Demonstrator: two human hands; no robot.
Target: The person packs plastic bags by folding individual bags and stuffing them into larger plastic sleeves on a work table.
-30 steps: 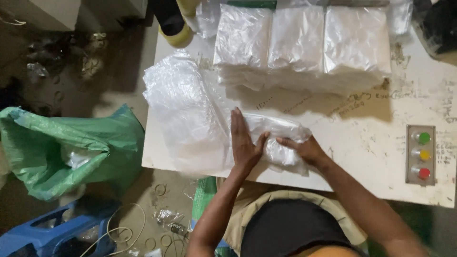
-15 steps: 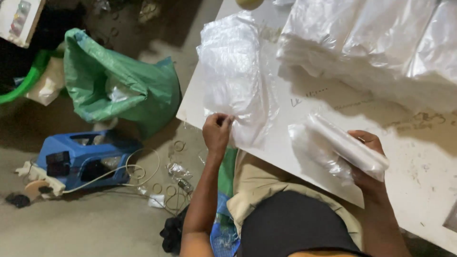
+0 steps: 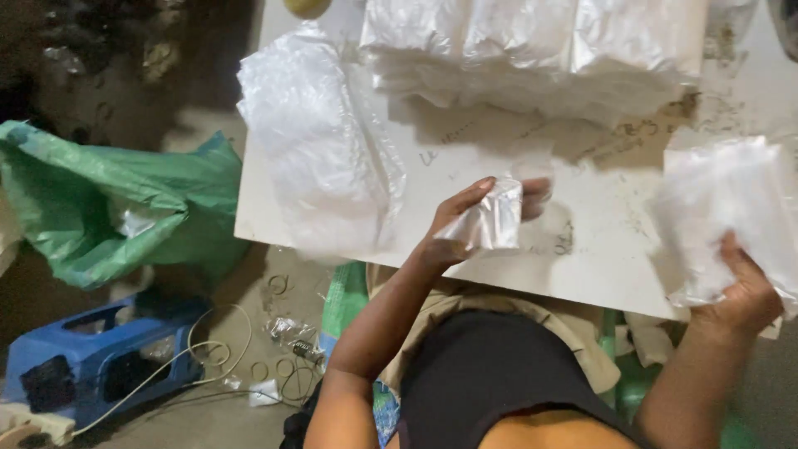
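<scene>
My left hand (image 3: pixel 461 224) holds a small clear plastic bag (image 3: pixel 492 220) above the near edge of the white table (image 3: pixel 598 258). My right hand (image 3: pixel 744 291) grips a folded bundle of clear plastic bags (image 3: pixel 731 216) at the table's right side, lifted a little off the surface. A loose heap of clear plastic bags (image 3: pixel 320 158) lies on the table's left part, hanging over its edge. At the far side sits a stacked row of folded plastic bags (image 3: pixel 532 50).
A green sack (image 3: pixel 108 208) lies open on the floor to the left. Below it stands a blue plastic stool (image 3: pixel 91 357) with white cord (image 3: pixel 208 349) and rubber bands scattered around it. My lap in dark clothing fills the bottom centre.
My left hand has pulled one small bag from the loose heap and raised it over the table. My right hand has carried the folded bundle farther right. The camera has shifted.
</scene>
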